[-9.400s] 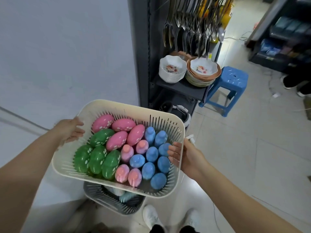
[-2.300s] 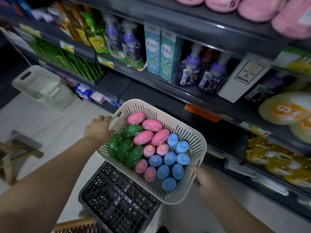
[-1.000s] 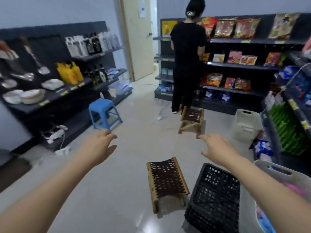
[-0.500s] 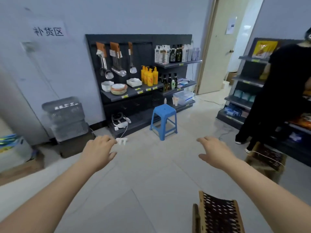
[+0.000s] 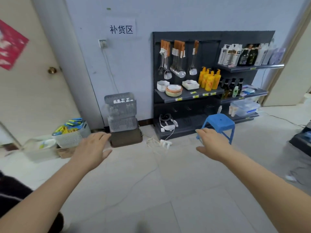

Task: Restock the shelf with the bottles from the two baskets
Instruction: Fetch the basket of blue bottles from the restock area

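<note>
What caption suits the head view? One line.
Empty left hand and right hand reach toward grey slotted plastic basket of bottles.

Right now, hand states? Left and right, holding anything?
Left hand: open, fingers straight, holding nothing.
Right hand: open, fingers straight, holding nothing.
</note>
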`<action>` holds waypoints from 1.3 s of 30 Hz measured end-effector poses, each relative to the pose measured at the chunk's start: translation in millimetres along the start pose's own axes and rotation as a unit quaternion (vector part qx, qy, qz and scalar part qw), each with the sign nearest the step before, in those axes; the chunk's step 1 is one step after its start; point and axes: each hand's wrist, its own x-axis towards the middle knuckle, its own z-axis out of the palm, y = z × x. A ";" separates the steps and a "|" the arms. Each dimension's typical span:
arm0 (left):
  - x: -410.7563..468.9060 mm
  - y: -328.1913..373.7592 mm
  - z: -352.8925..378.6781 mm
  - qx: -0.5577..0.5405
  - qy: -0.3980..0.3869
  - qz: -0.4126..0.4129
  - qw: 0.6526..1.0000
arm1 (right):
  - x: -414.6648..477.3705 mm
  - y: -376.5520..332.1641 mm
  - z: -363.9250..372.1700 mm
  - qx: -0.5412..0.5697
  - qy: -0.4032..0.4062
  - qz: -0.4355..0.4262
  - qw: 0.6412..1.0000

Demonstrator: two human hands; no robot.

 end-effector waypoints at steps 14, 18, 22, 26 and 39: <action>164.4 -86.6 30.5 0.066 0.050 -0.098 0.992 | 301.8 -37.8 -9.7 0.038 0.045 -0.160 0.985; 216.9 -101.1 33.8 0.083 0.054 -0.134 0.986 | 384.2 -40.6 -23.7 0.026 0.071 -0.190 0.979; 256.2 -123.0 53.8 0.069 0.050 -0.160 0.984 | 452.8 -60.4 -20.5 0.030 0.059 -0.216 0.974; 298.4 -160.0 81.0 0.065 0.026 -0.181 0.981 | 517.8 -83.7 -5.4 0.023 0.043 -0.228 0.972; 524.7 -342.7 154.0 -0.002 0.020 -0.190 0.982 | 753.4 -189.7 7.2 0.010 0.000 -0.158 0.987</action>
